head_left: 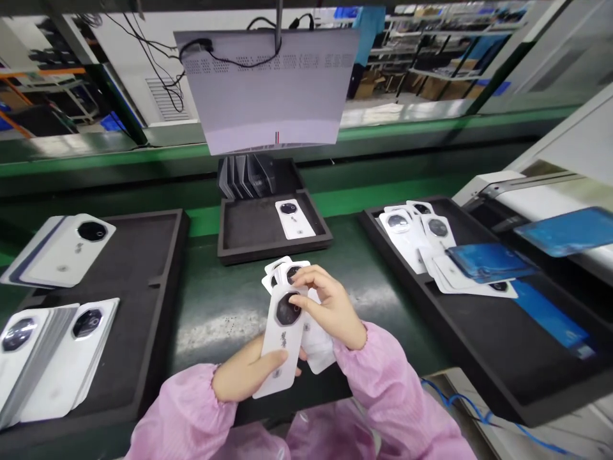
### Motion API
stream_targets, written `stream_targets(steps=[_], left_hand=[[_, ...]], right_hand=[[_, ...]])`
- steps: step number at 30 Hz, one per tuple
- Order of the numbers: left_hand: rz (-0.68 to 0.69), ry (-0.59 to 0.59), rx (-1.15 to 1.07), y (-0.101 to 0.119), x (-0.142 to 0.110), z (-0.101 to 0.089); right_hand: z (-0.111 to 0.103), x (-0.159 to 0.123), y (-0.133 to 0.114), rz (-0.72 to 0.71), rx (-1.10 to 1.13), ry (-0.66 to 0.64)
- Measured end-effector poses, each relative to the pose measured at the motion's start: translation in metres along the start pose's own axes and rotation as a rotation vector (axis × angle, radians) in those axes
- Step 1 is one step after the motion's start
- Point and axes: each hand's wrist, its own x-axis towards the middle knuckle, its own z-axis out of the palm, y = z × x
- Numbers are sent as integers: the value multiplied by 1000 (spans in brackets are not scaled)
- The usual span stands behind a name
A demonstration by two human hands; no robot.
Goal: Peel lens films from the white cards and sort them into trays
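A white phone back cover (pixel 276 338) with a dark round camera area stands tilted up before me, over the dark green worktop. My left hand (pixel 249 370) is closed around its lower part, thumb on the front face. My right hand (pixel 328 306) has its thumb and index finger at the camera area near the top edge; whether they pinch the cover or a film on it I cannot tell. Several more white phone back covers (pixel 318 348) lie fanned just behind, partly hidden by my right hand and the held cover.
A black tray (pixel 165 281) with stacked white covers stands left. The small middle tray (pixel 268 255) holds one cover, with dark panels behind it. A right tray (pixel 460 377) carries covers and blue-filmed pieces (pixel 493 262). A monitor (pixel 272 96) hangs above the back.
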Motion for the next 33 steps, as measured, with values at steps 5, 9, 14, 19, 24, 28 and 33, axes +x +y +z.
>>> stream_targets(steps=[5,9,14,19,24,28,33], left_hand=[[48,20,186,2,1,-2],[-47,2,51,2,2,2],[-133,-62,-342,7,0,9],[-145,-62,-402,14,-3,8],[-147,-42,-437,11,-4,8],[-146,-31,-467,7,-4,8],[-125,-15,-459,4,-4,7]], right_hand=[[-8,-1,-4,73,14,-80],[-5,-6,-4,-65,-175,8],[7,-17,4,-555,-484,-8],[6,-19,6,-647,-425,-157],[2,-17,1,-704,-423,-204],[1,-17,-1,-781,-447,-222],[-3,-17,-4,-803,-451,-290]])
